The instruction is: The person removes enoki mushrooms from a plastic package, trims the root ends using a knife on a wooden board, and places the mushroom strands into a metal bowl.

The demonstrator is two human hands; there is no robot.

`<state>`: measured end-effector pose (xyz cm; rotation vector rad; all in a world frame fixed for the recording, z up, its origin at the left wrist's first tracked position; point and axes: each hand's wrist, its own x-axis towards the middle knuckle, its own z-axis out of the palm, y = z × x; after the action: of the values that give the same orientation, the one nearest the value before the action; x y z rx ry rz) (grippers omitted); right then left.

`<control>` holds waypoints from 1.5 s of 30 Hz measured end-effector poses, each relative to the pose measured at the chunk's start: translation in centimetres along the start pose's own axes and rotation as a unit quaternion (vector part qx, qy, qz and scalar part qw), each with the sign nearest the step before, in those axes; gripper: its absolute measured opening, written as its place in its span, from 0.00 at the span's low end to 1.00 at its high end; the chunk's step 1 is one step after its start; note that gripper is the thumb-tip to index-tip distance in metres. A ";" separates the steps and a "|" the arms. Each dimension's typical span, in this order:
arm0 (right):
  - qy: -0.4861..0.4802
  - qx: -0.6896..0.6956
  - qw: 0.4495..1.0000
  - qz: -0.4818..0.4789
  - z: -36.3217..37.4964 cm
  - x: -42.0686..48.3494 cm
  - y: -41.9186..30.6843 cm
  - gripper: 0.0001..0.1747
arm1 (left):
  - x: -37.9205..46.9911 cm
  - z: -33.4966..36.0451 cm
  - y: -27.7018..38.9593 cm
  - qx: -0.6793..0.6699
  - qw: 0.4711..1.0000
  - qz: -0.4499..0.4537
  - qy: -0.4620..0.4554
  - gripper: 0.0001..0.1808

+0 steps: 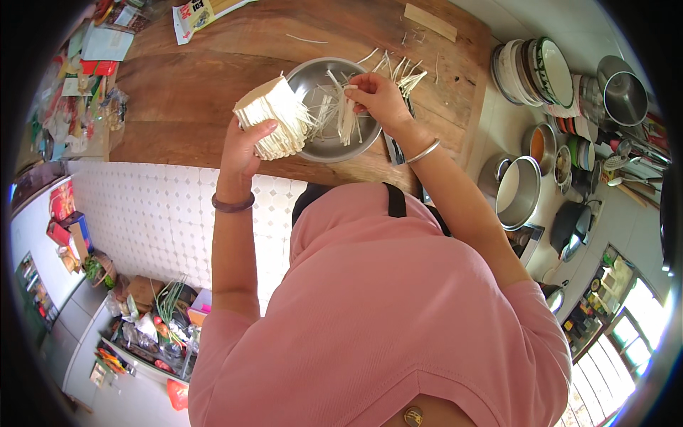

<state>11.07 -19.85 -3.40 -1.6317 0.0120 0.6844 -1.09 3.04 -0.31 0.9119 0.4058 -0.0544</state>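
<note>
A thick bundle of pale enoki mushrooms (275,120) is gripped in my left hand (246,140), its flat cut end facing up and its loose stems reaching over the bowl's left rim. Beneath them, a round stainless steel bowl (368,131) stands on the wooden table and holds some separated stems (324,115). My right hand (380,99) is over the bowl's right side, pinching a small cluster of stems (348,115) between thumb and fingers. Beyond that hand, more loose stems (411,77) lie in a heap on the tabletop.
The wooden table (176,101) bears a printed food packet (205,16) and a flat wooden strip (430,22) at its far side. A dark flat object (394,149) lies partly under my right forearm. Stacked bowls (555,72) and metal pots (517,192) stand to the right; bagged goods (88,91) crowd the left.
</note>
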 end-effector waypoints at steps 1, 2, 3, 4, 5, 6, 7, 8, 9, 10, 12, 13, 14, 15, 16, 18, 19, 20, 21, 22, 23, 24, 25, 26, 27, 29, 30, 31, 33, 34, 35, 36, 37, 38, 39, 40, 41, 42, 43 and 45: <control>-0.010 -0.007 1.000 0.004 0.1 0.2 0.2 0.14 | -0.1 -0.1 -0.1 -0.004 1.000 -0.004 -0.002 0.26; -0.020 -0.014 1.000 0.008 0.2 0.4 0.4 0.14 | -0.1 -0.2 -0.2 -0.007 1.000 -0.009 -0.005 0.26; -0.027 -0.044 0.999 0.004 0.2 0.6 0.6 0.15 | -0.1 -0.3 -0.2 -0.012 1.000 -0.009 -0.012 0.26; -0.033 -0.075 0.997 0.000 0.0 0.9 0.9 0.15 | -0.1 -0.3 -0.3 -0.016 1.000 -0.010 -0.019 0.26; -0.040 -0.106 0.994 -0.005 0.0 1.1 1.2 0.16 | -0.1 -0.2 -0.3 -0.021 0.999 -0.011 -0.026 0.26; -0.031 -0.150 0.988 -0.020 0.0 1.3 1.3 0.17 | -0.1 -0.2 -0.3 -0.022 0.999 -0.014 -0.032 0.26; -0.023 -0.193 0.980 -0.036 0.0 1.5 1.4 0.17 | -0.1 -0.2 -0.3 -0.022 0.999 -0.018 -0.039 0.26; -0.014 -0.236 0.970 -0.051 0.0 1.6 1.5 0.18 | -0.1 -0.1 -0.3 -0.023 0.998 -0.021 -0.046 0.26; -0.016 -0.229 0.973 -0.032 0.1 1.5 1.3 0.18 | -0.1 -0.2 -0.4 -0.022 0.998 -0.022 -0.045 0.27; -0.019 -0.223 0.975 -0.013 0.3 1.5 1.0 0.18 | -0.1 -0.2 -0.5 -0.021 0.999 -0.023 -0.044 0.27; -0.016 -0.242 0.970 -0.023 0.2 1.5 1.0 0.18 | 0.0 -0.2 -0.7 -0.020 0.999 -0.026 -0.043 0.27; -0.012 -0.268 0.962 -0.052 0.0 1.5 1.3 0.18 | 0.0 -0.1 -0.8 -0.020 0.998 -0.027 -0.043 0.27; -0.007 -0.293 0.953 -0.080 -0.1 1.6 1.5 0.18 | 0.1 0.0 -0.8 -0.020 0.998 -0.029 -0.044 0.28; -0.009 -0.286 0.953 -0.101 0.3 1.3 0.8 0.18 | 0.1 0.0 -0.7 -0.026 0.998 -0.034 -0.047 0.28; -0.013 -0.280 0.952 -0.120 0.8 0.4 -0.6 0.18 | -0.1 -0.1 -0.8 -0.034 0.997 -0.039 -0.049 0.28; -0.073 -0.176 0.969 -0.155 1.5 -0.8 -2.6 0.19 | -0.2 -0.1 -0.7 -0.042 0.996 -0.051 -0.061 0.29; -0.101 -0.152 0.973 -0.142 1.9 -1.3 -3.6 0.20 | -0.2 0.0 -0.7 -0.041 0.995 -0.061 -0.071 0.30; -0.129 -0.129 0.975 -0.130 2.4 -1.8 -4.6 0.21 | -0.2 0.1 -0.7 -0.041 0.993 -0.070 -0.081 0.30; -0.157 -0.106 0.975 -0.119 2.7 -2.0 -5.2 0.22 | -0.1 0.2 -0.7 -0.035 0.993 -0.066 -0.086 0.30; -0.177 -0.118 0.970 -0.113 2.8 -1.8 -5.3 0.24 | -0.1 0.4 -0.7 -0.029 0.993 -0.062 -0.091 0.31; -0.164 -0.134 0.970 -0.117 2.8 -2.0 -5.6 0.24 | 0.0 0.5 -0.8 -0.023 0.993 -0.058 -0.096 0.31; -0.152 -0.150 0.969 -0.120 2.8 -2.2 -6.0 0.23 | 0.0 1.1 -0.6 -0.006 0.995 -0.039 -0.094 0.31; -0.140 -0.166 0.968 -0.124 2.8 -2.3 -6.2 0.22 | 0.0 2.1 -0.1 0.011 0.996 -0.020 -0.090 0.32; -0.123 -0.157 0.969 -0.143 2.9 -2.3 -5.9 0.21 | 0.0 2.8 0.2 0.029 0.996 -0.001 -0.087 0.32; -0.106 -0.149 0.970 -0.161 2.9 -2.4 -5.6 0.19 | 0.0 3.1 0.2 0.047 0.995 0.008 -0.083 0.32; -0.075 -0.160 0.966 -0.186 3.1 -2.7 -5.7 0.16 | 0.2 3.5 0.3 0.083 0.993 0.025 -0.075 0.32; -0.060 -0.181 0.963 -0.193 3.3 -3.1 -6.4 0.15 | 0.3 3.8 0.4 0.101 0.992 0.028 -0.069 0.33; -0.046 -0.201 0.958 -0.199 3.4 -3.3 -6.8 0.14 | 0.2 4.0 0.5 0.119 0.990 0.030 -0.063 0.33; -0.034 -0.205 0.960 -0.191 3.5 -3.2 -6.9 0.13 | 0.3 4.5 0.4 0.128 0.990 0.035 -0.053 0.33; -0.029 -0.206 0.960 -0.186 3.5 -3.1 -7.0 0.13 | 0.4 4.6 0.2 0.119 0.991 0.038 -0.048 0.32; -0.038 -0.171 0.968 -0.177 3.3 -2.8 -6.6 0.12 | 0.4 4.7 0.0 0.109 0.992 0.040 -0.043 0.31; -0.046 -0.138 0.975 -0.167 3.2 -2.4 -5.9 0.12 | 0.5 4.5 -0.2 0.087 0.994 0.040 -0.052 0.30; -0.055 -0.104 0.980 -0.158 3.1 -2.0 -5.5 0.12 | 0.8 4.2 -0.4 0.064 0.995 0.040 -0.061 0.29; -0.053 -0.054 0.989 -0.130 2.9 -1.9 -5.3 0.12 | 0.9 3.9 -0.4 0.042 0.996 0.039 -0.069 0.28; -0.050 -0.004 0.994 -0.101 2.7 -1.8 -5.3 0.12 | 1.0 3.8 -0.4 0.021 0.997 0.031 -0.068 0.28; -0.046 0.046 0.995 -0.071 2.5 -1.8 -5.2 0.12 | 1.0 3.6 -0.3 0.000 0.998 0.023 -0.066 0.27; -0.045 0.055 0.996 -0.061 2.0 -1.6 -5.0 0.13 | 1.1 3.4 -0.2 -0.020 0.998 0.015 -0.064 0.27; -0.044 0.065 0.996 -0.051 1.4 -1.3 -4.7 0.13 | 1.0 3.1 -0.1 -0.032 0.998 0.009 -0.055 0.27; -0.042 0.074 0.996 -0.041 0.7 -0.9 -4.2 0.13 | 0.9 2.6 0.0 -0.044 0.998 0.003 -0.045 0.26; -0.024 0.015 0.999 -0.045 -0.3 -0.2 -2.8 0.15 | 0.8 1.8 0.2 -0.072 0.997 0.001 -0.036 0.26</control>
<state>12.17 -19.63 -0.78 -1.5776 -0.0858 0.6501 0.29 1.88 0.52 0.7654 0.3369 -0.0551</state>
